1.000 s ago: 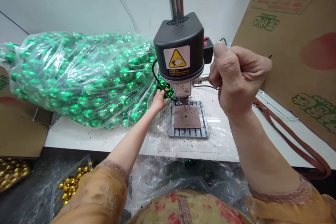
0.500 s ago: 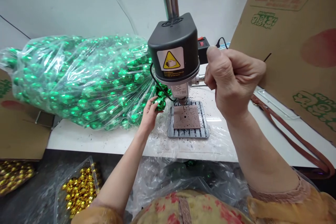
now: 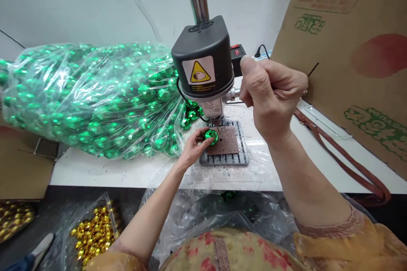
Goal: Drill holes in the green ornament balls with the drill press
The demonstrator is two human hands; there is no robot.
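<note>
Between the fingers of my left hand (image 3: 193, 149) is a shiny green faceted ball (image 3: 210, 137). It is over the left part of a brown square board (image 3: 226, 146) with a dark hole, beside the tip of a small drill press (image 3: 203, 57). Under the board lies the press's slotted metal base (image 3: 243, 152), strewn with dark shavings. My right hand (image 3: 271, 93) is closed in a fist around the press's feed handle (image 3: 234, 93), whose grip end the fingers hide. A few loose green balls (image 3: 190, 116) sit behind my left hand, at the mouth of a bag.
A big clear bag of green balls (image 3: 92, 101) fills the table's left side. Cardboard boxes stand right (image 3: 356, 72) and left (image 3: 22, 161). A brown strap (image 3: 343, 161) lies at right. Below are a bin of gold balls (image 3: 93, 233), clear plastic sheeting (image 3: 178, 216) and a person's shoe (image 3: 44, 245).
My left hand has moved right with a green ball, from the loose balls to over the board. My right hand stays on the handle. A shoe has come into view at lower left.
</note>
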